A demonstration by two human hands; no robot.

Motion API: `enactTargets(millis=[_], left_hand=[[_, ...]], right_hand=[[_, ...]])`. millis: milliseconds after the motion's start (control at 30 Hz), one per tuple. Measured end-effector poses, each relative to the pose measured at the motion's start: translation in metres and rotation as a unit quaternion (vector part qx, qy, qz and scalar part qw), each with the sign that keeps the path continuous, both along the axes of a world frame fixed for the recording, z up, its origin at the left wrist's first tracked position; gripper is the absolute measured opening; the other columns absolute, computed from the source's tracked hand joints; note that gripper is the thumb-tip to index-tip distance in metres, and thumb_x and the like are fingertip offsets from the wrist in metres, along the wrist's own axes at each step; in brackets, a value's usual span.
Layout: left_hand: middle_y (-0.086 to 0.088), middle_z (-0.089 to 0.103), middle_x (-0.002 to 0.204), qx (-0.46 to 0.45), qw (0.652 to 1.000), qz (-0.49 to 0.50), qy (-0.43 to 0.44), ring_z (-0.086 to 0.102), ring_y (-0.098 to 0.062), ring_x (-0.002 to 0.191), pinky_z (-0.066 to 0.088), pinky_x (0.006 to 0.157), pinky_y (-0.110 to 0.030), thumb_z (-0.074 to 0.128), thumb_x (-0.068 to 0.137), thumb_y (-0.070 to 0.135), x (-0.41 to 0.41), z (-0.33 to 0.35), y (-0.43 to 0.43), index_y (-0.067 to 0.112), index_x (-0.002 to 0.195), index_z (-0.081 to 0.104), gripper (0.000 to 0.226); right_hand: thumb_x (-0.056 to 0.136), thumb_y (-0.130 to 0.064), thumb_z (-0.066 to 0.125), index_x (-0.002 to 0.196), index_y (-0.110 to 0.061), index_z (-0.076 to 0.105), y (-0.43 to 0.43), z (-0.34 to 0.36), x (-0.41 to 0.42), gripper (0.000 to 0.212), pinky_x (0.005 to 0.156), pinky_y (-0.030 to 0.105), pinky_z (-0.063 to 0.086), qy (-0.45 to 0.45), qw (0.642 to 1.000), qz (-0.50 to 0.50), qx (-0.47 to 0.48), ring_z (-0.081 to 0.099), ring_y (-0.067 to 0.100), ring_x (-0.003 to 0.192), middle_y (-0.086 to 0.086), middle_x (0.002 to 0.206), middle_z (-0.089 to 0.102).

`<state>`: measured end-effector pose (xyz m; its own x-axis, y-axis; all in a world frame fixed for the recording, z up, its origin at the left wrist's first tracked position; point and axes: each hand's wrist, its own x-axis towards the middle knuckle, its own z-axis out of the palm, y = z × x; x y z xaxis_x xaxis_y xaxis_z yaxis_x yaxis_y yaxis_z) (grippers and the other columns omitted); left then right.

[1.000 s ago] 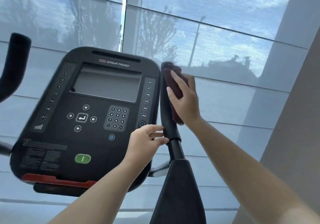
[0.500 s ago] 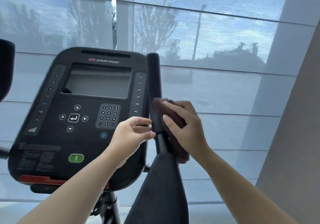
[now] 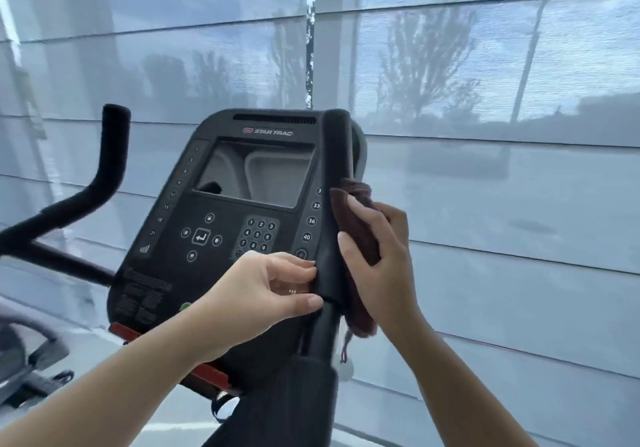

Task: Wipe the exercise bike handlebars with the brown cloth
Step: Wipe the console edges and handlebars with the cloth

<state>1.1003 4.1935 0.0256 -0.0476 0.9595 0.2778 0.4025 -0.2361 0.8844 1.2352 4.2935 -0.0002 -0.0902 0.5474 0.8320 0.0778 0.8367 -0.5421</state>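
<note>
The bike's right handlebar grip is a black padded upright post beside the console. My right hand presses the brown cloth against the right side of that grip, near its lower half. A corner of the cloth hangs below my palm. My left hand pinches the lower end of the same grip from the left with thumb and fingers. The left handlebar curves up at the left, untouched.
The black Star Trac console with screen and keypad sits between the handlebars, close behind my left hand. Shaded windows fill the background. Part of another machine shows low at the left edge.
My right hand slid the cloth down the grip from its top to its lower part. The view then swung right and down, and the left handlebar came into sight.
</note>
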Motion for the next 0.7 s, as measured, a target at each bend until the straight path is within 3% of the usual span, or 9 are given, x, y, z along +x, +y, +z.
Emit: enactTargets(millis=[133, 233, 333, 433, 533, 700], left_hand=[[0.0, 0.067, 0.105, -0.005, 0.998, 0.027, 0.06, 0.067, -0.006, 0.09, 0.051, 0.088, -0.022, 0.075, 0.07, 0.002, 0.009, 0.01, 0.0, 0.005, 0.093, 0.073, 0.024], [0.003, 0.068, 0.105, -0.011, 0.995, 0.074, 0.069, 0.067, -0.006, 0.09, 0.051, 0.089, -0.025, 0.076, 0.069, 0.004, 0.017, 0.012, -0.002, 0.008, 0.093, 0.073, 0.025], [0.004, 0.069, 0.108, -0.022, 0.992, 0.115, 0.05, 0.066, -0.008, 0.094, 0.051, 0.09, -0.028, 0.076, 0.069, 0.004, 0.022, 0.011, -0.004, 0.004, 0.1, 0.071, 0.031], [0.008, 0.071, 0.104, -0.023, 0.99, 0.133, 0.032, 0.067, -0.005, 0.091, 0.052, 0.084, -0.021, 0.073, 0.071, -0.002, 0.029, 0.011, -0.009, 0.006, 0.098, 0.071, 0.028], [0.012, 0.072, 0.097, -0.026, 0.991, 0.134, 0.012, 0.067, -0.003, 0.087, 0.053, 0.078, -0.015, 0.07, 0.074, -0.005, 0.034, 0.011, -0.013, 0.009, 0.095, 0.072, 0.025], [0.002, 0.075, 0.088, -0.052, 0.984, 0.169, -0.009, 0.069, -0.007, 0.084, 0.053, 0.072, -0.013, 0.071, 0.074, -0.002, 0.037, 0.013, -0.015, 0.011, 0.101, 0.07, 0.03]], right_hand=[[0.079, -0.02, 0.059, 0.112, -0.029, 0.062, -0.013, -0.019, -0.004, 0.035, 0.084, -0.001, 0.032, 0.032, 0.999, 0.006, -0.003, 0.047, -0.011, 0.101, -0.011, 0.109, 0.046], [0.079, -0.019, 0.062, 0.113, -0.022, 0.063, 0.002, 0.003, -0.001, 0.035, 0.085, -0.001, 0.031, 0.028, 0.999, 0.015, 0.044, 0.045, -0.014, 0.098, -0.005, 0.104, 0.047], [0.081, -0.013, 0.063, 0.115, -0.014, 0.062, 0.031, 0.038, -0.004, 0.034, 0.09, 0.003, 0.032, 0.08, 0.994, -0.008, 0.069, 0.044, -0.009, 0.097, 0.003, 0.108, 0.045], [0.084, -0.012, 0.059, 0.121, -0.017, 0.058, 0.049, 0.059, -0.014, 0.037, 0.091, 0.007, 0.036, 0.108, 0.993, 0.031, 0.022, 0.05, 0.004, 0.101, 0.002, 0.111, 0.046], [0.085, -0.016, 0.058, 0.124, -0.027, 0.055, 0.048, 0.051, -0.017, 0.04, 0.087, 0.002, 0.035, 0.12, 0.99, 0.076, -0.023, 0.052, 0.0, 0.102, 0.0, 0.112, 0.048], [0.084, -0.013, 0.059, 0.122, -0.024, 0.057, 0.031, 0.018, -0.014, 0.039, 0.088, 0.0, 0.031, 0.133, 0.986, 0.095, -0.038, 0.048, -0.006, 0.106, 0.002, 0.114, 0.048]])
